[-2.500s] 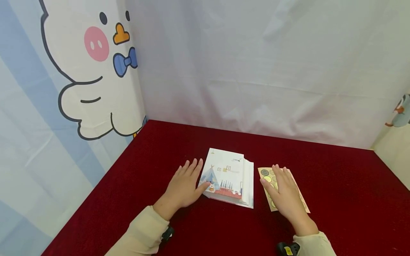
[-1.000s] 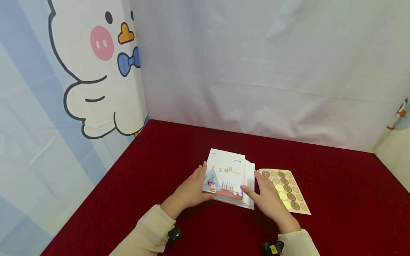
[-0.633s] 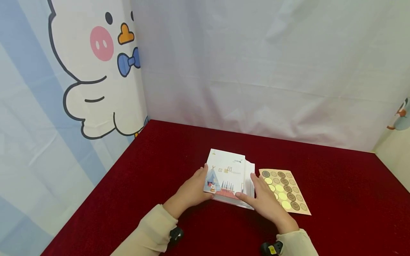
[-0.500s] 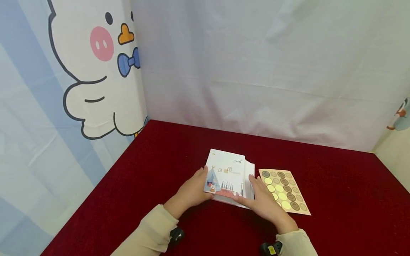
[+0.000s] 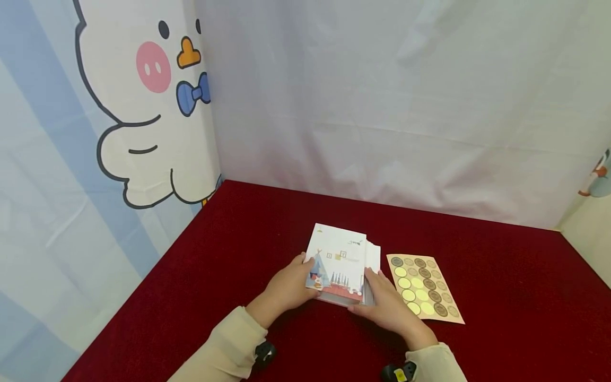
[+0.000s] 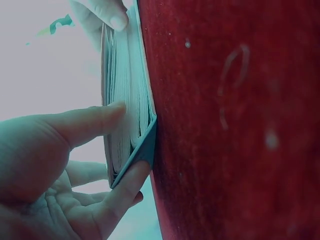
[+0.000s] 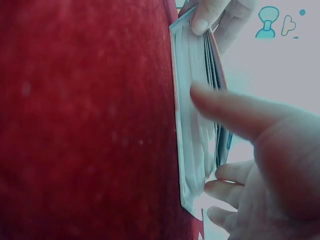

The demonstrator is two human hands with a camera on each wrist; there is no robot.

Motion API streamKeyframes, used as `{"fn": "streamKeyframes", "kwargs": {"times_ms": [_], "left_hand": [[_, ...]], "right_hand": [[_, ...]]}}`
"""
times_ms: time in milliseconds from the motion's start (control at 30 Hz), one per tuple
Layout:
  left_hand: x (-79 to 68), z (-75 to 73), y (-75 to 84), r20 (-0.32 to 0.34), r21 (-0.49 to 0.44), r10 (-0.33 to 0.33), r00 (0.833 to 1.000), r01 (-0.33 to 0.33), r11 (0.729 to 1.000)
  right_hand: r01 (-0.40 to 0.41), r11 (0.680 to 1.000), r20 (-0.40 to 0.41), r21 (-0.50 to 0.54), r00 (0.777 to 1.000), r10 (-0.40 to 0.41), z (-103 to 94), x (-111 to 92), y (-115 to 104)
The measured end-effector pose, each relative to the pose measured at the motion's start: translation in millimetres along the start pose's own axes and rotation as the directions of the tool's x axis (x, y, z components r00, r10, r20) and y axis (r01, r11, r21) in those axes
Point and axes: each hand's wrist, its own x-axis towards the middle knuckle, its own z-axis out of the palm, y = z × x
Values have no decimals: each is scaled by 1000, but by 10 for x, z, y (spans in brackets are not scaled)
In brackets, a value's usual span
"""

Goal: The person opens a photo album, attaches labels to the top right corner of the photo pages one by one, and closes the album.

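Observation:
A thick book [image 5: 336,254] with a white cover and a printed blue tent lies on the red cloth; inner pages stick out past its cover on the right. My left hand [image 5: 288,286] grips its near left corner. In the left wrist view the thumb [image 6: 112,115] presses the page edges [image 6: 131,85] while fingers wrap the spine side. At the near right corner is my right hand [image 5: 389,305], fingers along the page side. Its thumb [image 7: 220,102] lies over the near page edges in the right wrist view, fingers only slightly bent; firm contact cannot be told.
A cream sheet of round gold and brown stickers [image 5: 425,286] lies right of the book, close to the right hand. Red cloth [image 5: 267,228] covers the table. White curtain [image 5: 382,106] hangs behind, and a cartoon-printed curtain [image 5: 143,132] stands at the left.
From above the sticker sheet, my right hand has moved left to the book's near right corner. My left hand has closed onto the near left corner. The book stays about where it was.

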Motion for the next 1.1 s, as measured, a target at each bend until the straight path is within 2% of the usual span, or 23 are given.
{"fn": "streamKeyframes", "kwargs": {"times_ms": [433, 700, 1100], "left_hand": [[-11, 15, -2, 0, 11, 5, 1000, -5, 1000], [-23, 10, -7, 0, -21, -2, 1000, 2, 1000], [-38, -12, -7, -4, -30, 27, 1000, -27, 999]], "right_hand": [[3, 999, -5, -33, 1000, -4, 17, -23, -29], [18, 998, -1, -55, 1000, -18, 10, -26, -31], [15, 997, -6, -75, 1000, -16, 18, -4, -34]]}}
